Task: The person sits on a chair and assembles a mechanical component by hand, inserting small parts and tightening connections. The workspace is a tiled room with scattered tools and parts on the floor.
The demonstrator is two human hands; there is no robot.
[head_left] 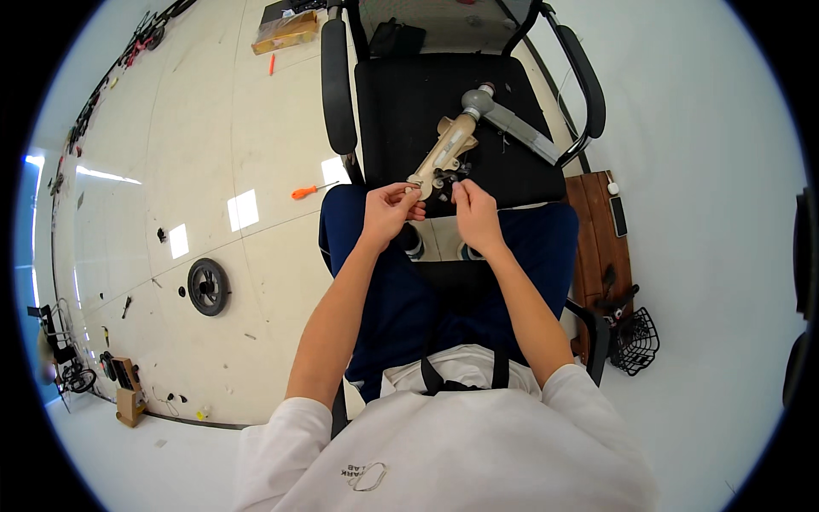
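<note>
A beige, long, half-open housing (pixel 447 150) lies slantwise on the black chair seat (pixel 392 102) in front of me. At its far end a round grey joint (pixel 477 101) links it to a flat grey arm (pixel 522 135), which points to the right. Small black parts (pixel 445 177) sit beside the housing's near end. My left hand (pixel 392 212) is closed in a pinch at that near end, around something small that I cannot make out. Just right of the black parts, my right hand (pixel 476 215) is closed too, its fingertips together; what they hold is hidden.
On the tiled floor to the left lie an orange-handled screwdriver (pixel 305 193) and a black wheel (pixel 208 287). A cardboard box (pixel 285 34) stands farther off. To the right are a brown wooden board (pixel 593 230) with a phone (pixel 618 216) on it and a black wire basket (pixel 636 343). Chair armrests (pixel 339 85) flank the seat.
</note>
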